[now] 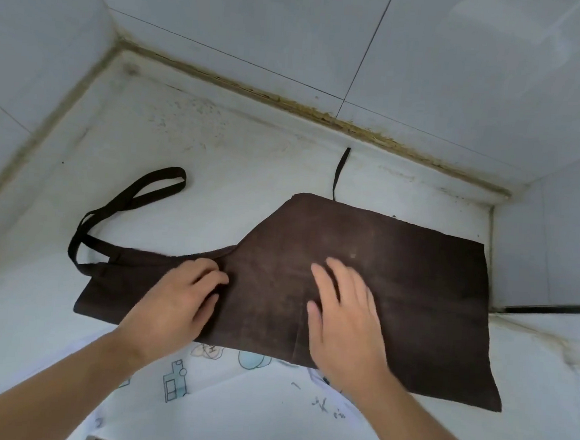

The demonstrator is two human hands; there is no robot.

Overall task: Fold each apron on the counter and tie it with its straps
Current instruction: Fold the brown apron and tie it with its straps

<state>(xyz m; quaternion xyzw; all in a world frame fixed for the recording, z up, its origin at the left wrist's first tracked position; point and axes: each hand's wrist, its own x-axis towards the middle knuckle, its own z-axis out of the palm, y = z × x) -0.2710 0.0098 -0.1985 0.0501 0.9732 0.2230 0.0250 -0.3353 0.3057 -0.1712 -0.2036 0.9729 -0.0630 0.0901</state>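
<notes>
Dark brown cloth apron (363,280) lies folded flat on the white counter (217,166) by the tiled corner. Left hand (176,297) rests on its bib end, fingers curled at the fabric edge; whether it pinches, cannot tell. Right hand (347,313) presses flat, fingers straight. Neck strap loop (128,201) trails left; a thin tie strap (340,171) pokes out behind. Printed white sheet (202,378) lies underneath, near edge.

Both hands, left hand (176,301) and right hand (345,313), rest on the brown apron (414,290) on the counter (251,169).
</notes>
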